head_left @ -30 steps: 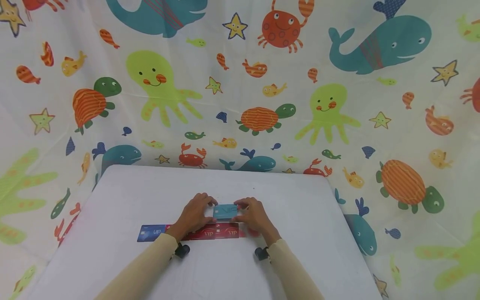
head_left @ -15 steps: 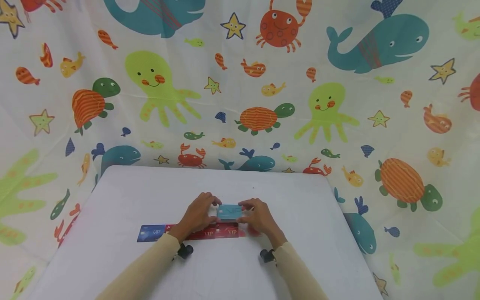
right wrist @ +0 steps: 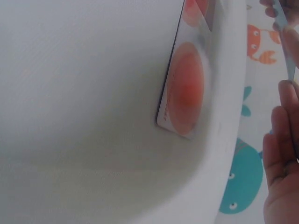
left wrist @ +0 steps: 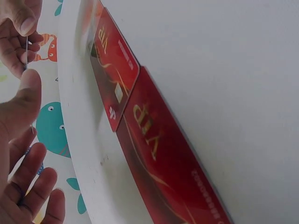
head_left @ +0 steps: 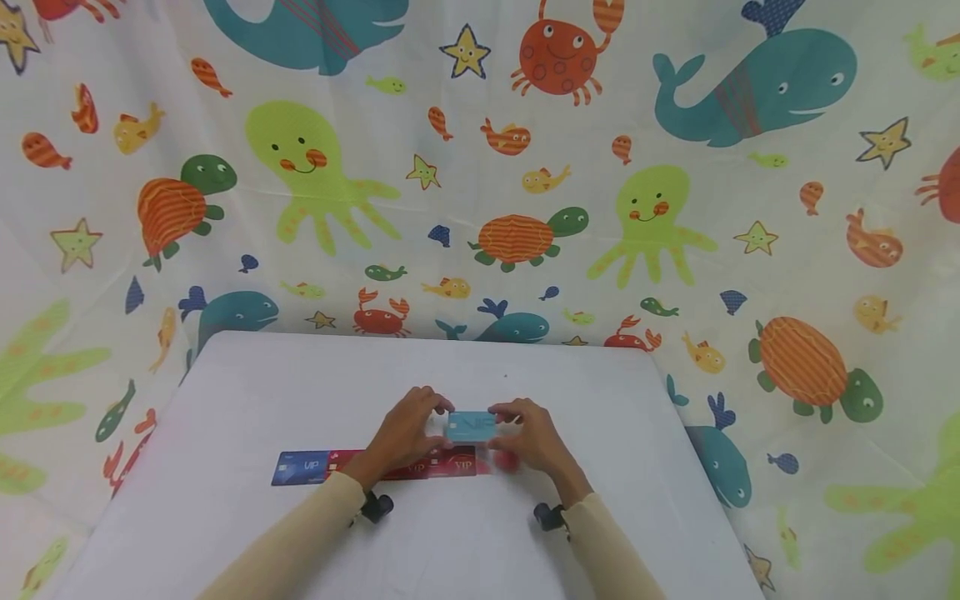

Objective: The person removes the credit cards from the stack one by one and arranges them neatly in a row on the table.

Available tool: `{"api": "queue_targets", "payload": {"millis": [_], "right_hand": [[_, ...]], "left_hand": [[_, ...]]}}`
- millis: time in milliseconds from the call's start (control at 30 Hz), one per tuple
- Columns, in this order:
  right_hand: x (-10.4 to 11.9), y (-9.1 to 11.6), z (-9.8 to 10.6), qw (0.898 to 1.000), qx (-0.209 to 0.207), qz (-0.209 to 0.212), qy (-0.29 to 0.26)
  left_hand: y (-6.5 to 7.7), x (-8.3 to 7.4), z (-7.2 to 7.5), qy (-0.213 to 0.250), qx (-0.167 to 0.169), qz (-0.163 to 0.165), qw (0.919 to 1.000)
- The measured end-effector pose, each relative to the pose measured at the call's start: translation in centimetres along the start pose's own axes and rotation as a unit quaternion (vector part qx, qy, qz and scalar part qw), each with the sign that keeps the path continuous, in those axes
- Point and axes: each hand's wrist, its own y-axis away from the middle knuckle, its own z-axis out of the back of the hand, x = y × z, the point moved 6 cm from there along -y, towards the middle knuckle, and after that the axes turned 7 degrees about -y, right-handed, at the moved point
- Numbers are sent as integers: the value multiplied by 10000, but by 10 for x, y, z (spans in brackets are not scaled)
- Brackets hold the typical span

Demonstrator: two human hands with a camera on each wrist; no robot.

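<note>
A light blue VIP card (head_left: 471, 426) is held up between both hands above the white table. My left hand (head_left: 405, 429) pinches its left end with fingers and thumb. At the other end, my right hand (head_left: 534, 435) pinches the card the same way. The left wrist view shows the card edge-on as a thin line (left wrist: 27, 49) between the hands. Below lies a row of cards: a blue VIP card (head_left: 300, 468) at the left, red VIP cards (head_left: 455, 462) partly behind my left hand, and a white card with red ovals (right wrist: 184, 93) at the right end.
The white table (head_left: 420, 533) carries the row of overlapping cards near its middle. Behind its far edge hangs a curtain (head_left: 480, 192) printed with sea animals. A small dark camera (head_left: 378, 507) sits on the left wrist, another (head_left: 549, 517) on the right.
Both hands have shifted to the right together, carrying the light blue card with them. The row of cards on the table stays where it was.
</note>
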Motion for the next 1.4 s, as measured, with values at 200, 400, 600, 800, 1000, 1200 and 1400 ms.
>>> {"api": "queue_targets", "payload": {"millis": [200,400,600,800,1000,1200,1400], "right_hand": [[-2,6,7,9998,-61,125,-130],[-12,13,13,9999,-93,84,-25],[-15,20,22,9998,-156,86,0],[-16,27,31,9998,-179,101,6],[-21,33,38,9996,-293,62,-7],[-26,36,43,9994,-344,59,47],[-33,39,48,9993,-360,44,18]], "left_hand": [[-1,-6,-2,23,-83,0,10000],[-4,-14,-8,16,-107,-122,9999],[-6,-24,-13,61,-153,-287,9995],[-9,-36,-16,58,-316,-456,9984],[-10,-47,-19,-37,-423,-605,9973],[-12,-52,-26,-110,-421,-610,9972],[-14,-57,-32,-107,-394,-612,9973]]}}
